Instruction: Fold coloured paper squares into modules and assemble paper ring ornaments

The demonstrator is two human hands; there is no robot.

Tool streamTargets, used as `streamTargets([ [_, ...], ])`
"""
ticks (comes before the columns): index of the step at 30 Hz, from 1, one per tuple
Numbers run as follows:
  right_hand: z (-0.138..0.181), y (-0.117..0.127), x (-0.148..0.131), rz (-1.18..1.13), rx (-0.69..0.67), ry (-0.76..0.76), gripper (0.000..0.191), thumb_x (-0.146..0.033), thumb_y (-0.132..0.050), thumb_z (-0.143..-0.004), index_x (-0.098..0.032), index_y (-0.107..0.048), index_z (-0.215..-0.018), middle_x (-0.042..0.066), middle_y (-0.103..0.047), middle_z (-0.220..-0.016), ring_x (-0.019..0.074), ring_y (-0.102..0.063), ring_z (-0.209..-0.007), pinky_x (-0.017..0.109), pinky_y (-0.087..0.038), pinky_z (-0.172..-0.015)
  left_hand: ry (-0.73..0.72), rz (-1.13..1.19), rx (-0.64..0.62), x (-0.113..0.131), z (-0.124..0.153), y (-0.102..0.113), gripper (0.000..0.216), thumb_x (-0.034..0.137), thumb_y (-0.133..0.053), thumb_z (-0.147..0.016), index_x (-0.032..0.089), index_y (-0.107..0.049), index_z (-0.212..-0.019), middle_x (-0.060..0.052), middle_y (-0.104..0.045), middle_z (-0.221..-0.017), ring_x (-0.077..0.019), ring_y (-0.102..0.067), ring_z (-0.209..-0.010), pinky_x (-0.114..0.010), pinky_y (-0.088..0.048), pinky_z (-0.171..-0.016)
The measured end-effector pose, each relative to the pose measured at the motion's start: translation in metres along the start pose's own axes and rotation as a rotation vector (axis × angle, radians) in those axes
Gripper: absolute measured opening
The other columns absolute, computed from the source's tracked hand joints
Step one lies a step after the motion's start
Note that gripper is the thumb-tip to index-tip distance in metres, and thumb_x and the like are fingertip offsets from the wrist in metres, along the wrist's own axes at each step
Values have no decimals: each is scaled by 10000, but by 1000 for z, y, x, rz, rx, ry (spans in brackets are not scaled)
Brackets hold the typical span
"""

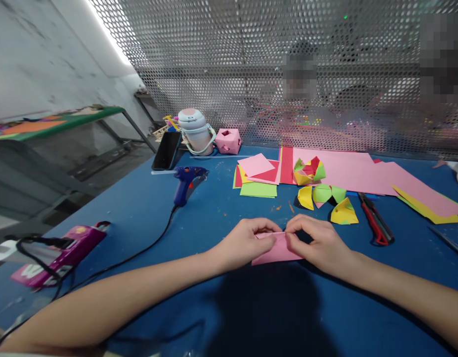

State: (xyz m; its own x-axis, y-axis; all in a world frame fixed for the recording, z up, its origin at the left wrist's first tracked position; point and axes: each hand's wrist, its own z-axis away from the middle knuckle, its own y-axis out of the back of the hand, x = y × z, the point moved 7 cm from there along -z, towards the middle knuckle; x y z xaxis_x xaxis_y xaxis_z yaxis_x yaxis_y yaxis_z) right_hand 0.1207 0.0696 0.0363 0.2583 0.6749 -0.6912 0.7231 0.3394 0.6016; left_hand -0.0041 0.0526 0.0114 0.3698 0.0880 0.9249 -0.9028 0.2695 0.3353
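Both bare forearms reach in from the frame's bottom; left hand (245,243) and right hand (320,243) pinch a folded pink paper (276,250) between them at lower centre on the blue table (147,218).

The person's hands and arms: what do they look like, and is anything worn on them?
The left hand and the right hand are bare: no gloves, and no ring, watch or bracelet shows. The left forearm and the right forearm are uncovered as far as the picture's edges; no sleeve is in view. Nail details are too small to tell.
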Motion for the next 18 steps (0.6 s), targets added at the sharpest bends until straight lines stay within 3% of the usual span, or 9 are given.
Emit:
streamTargets([
  [7,-2,-2,-5,38,-34,-7,115,-117,-473,-806,-193,-537,-749,14,-567,-717,137,-534,-664,258,-421,-625,1,-30,52,-6,-1,0,160,221,-552,-749,136,-683,-785,-23,-691,-771,-148,-592,-725,-204,-425,-635],
  [12,-5,-11,-7,84,-111,-57,137,-195,-485,-855,-187,-527,-725,-4,-522,-680,117,-493,-618,231,-383,-575,-101,-132,91,-4,1,-2,163,186,-531,-742,152,-689,-758,2,-689,-737,-142,-594,-712,-197,-414,-640],
  [18,-7,-12,4,11,-157,-178,171,-219,-509,-862,-177,-550,-702,-2,-569,-696,122,-528,-660,231,-390,-605,-94,-173,117,-1,1,0,161,178,-529,-723,138,-679,-763,4,-678,-726,-136,-587,-707,-194,-407,-625],
])
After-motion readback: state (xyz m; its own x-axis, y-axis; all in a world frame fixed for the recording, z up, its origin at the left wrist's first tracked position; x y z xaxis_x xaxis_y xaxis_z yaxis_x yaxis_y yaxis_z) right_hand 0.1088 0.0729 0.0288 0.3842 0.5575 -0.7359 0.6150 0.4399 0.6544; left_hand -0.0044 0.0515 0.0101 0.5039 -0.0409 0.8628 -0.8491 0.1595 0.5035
